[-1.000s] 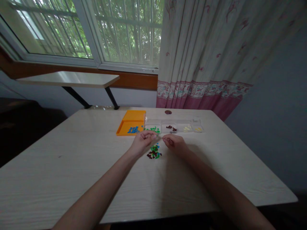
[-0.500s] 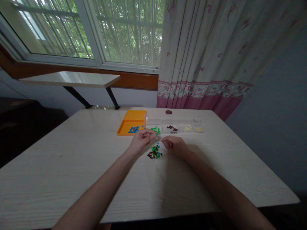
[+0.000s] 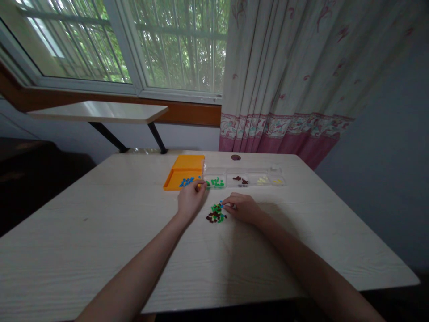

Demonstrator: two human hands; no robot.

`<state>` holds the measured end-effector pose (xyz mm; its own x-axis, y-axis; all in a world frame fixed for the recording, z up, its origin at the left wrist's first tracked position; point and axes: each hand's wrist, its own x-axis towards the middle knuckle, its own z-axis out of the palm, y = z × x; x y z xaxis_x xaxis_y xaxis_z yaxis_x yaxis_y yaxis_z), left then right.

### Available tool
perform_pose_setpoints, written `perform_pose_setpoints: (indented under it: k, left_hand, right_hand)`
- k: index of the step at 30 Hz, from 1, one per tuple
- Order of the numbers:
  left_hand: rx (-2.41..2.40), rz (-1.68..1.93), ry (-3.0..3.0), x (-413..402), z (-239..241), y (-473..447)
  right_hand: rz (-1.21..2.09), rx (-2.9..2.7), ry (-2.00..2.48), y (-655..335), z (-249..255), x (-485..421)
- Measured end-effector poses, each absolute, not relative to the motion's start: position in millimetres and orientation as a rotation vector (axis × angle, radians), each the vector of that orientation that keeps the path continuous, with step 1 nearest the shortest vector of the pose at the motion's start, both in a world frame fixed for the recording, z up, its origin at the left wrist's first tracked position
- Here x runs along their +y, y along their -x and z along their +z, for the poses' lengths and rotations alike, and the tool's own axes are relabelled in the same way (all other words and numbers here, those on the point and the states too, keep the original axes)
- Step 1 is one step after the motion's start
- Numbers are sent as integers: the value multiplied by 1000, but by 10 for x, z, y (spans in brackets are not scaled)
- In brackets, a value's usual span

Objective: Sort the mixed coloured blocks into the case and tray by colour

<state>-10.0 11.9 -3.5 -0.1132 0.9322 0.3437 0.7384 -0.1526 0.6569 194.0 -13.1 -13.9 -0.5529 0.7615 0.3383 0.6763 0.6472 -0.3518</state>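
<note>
My left hand (image 3: 191, 199) is closed in a pinch at the front right corner of the orange tray (image 3: 170, 181), beside the small blue pieces (image 3: 186, 181) lying in it. Whatever sits between its fingertips is too small to make out. My right hand (image 3: 244, 208) has its thumb and finger pinched at the upper right edge of a mixed pile (image 3: 214, 217) of small brown, green, blue and yellow pieces on the table. A bit of blue shows by those fingertips; whether they grip it is unclear. Small green pieces (image 3: 217, 182) lie in a clear compartment right of the orange tray.
A row of clear compartments (image 3: 254, 171) continues rightward, with dark brown pieces (image 3: 240, 180), pale yellow pieces (image 3: 262, 180) and yellow pieces (image 3: 278, 181). A raised white shelf (image 3: 100, 109) on black legs stands at the back left. Behind the table (image 3: 134, 214) hangs a curtain (image 3: 268, 89).
My left hand has moved left, from above the green pieces to the orange tray's corner. My right hand has come down slightly and left, onto the pile's upper edge.
</note>
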Motion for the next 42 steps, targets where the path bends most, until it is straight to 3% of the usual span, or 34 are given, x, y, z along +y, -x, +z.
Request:
perform_pose_setpoints:
  k: [13, 24, 42]
  left_hand:
    - [2139, 884, -1987, 142, -36, 104]
    - [1372, 982, -2219, -47, -85, -69]
    - [1312, 1077, -2219, -98, -45, -106]
  right_hand:
    - [246, -2400, 1205, -1884, -137, -149]
    - [172, -2121, 1110, -1948, -102, -81]
    - [207, -2086, 1033, -1930, -87, -105]
